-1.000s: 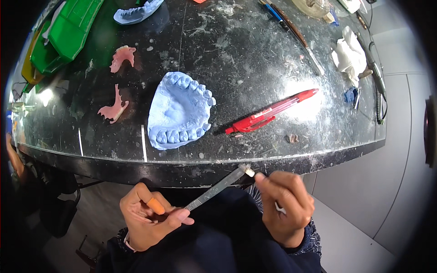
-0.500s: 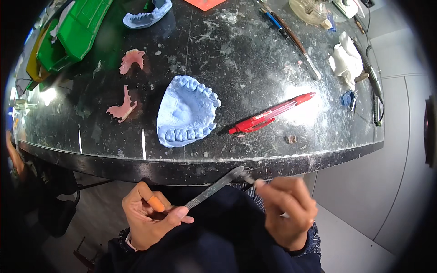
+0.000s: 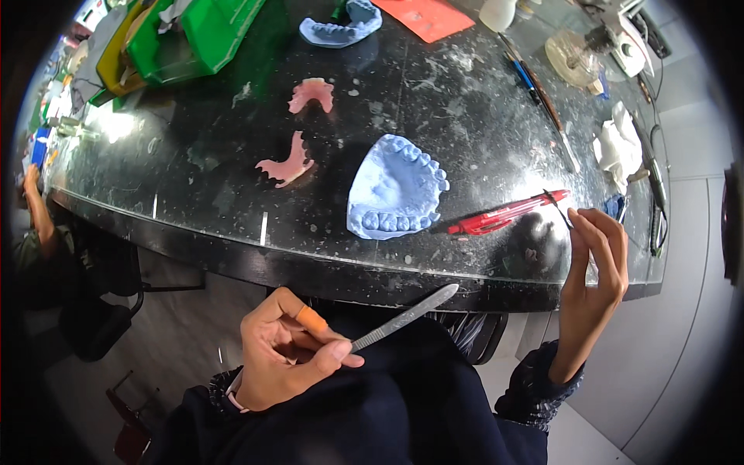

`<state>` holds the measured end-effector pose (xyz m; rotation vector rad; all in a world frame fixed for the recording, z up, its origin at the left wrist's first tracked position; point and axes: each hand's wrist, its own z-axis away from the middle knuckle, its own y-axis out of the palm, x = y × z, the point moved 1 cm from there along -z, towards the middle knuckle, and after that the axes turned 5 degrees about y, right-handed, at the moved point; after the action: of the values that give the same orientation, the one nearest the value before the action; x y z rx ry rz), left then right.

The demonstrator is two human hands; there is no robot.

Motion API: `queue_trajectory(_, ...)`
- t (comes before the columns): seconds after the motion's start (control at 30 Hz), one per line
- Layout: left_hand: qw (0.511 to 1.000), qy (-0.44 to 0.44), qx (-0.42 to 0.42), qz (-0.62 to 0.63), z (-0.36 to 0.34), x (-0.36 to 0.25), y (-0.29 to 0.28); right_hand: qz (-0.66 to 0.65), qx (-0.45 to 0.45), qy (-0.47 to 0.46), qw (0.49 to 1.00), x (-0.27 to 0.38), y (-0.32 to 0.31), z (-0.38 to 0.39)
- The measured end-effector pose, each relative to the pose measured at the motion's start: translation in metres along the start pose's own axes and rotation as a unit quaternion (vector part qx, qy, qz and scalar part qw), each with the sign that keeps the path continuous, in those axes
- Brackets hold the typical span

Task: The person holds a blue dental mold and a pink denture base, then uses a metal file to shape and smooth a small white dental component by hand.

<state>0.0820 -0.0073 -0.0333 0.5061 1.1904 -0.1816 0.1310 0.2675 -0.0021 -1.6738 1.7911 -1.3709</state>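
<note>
In front of my body, below the table edge, my left hand (image 3: pixel 294 349) is closed on a flat metal scalpel handle (image 3: pixel 407 318), its tip pointing up and right. An orange cover wraps one finger of this hand. Over the table's right part, my right hand (image 3: pixel 597 256) pinches a small thin dark blade (image 3: pixel 559 211) between thumb and fingers. The blade overlaps the tip end of a red pen (image 3: pixel 504 215); whether they touch I cannot tell. Left of the pen lies a blue dental cast (image 3: pixel 395 190) with its teeth up.
Two pink denture pieces (image 3: pixel 311 94) lie left of the cast. Farther back are a second blue cast (image 3: pixel 341 29), a green bin (image 3: pixel 186 46) and an orange-red sheet (image 3: pixel 426 17). Slim tools (image 3: pixel 546 101) and a white tissue (image 3: pixel 618 147) lie right. A person's arm (image 3: pixel 40 205) shows far left.
My right hand has moved from the scalpel handle's tip up and right, over the table, carrying the small blade. My left hand keeps hold of the handle. The view has shifted leftward.
</note>
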Motion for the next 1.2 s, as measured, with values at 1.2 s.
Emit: queue_trajectory(1.2,0.590,0.676,0.146,-0.417,0.007,-0.035,-0.011,-0.302,0.190,-0.285,0.889,0.073,-0.030,0.018)
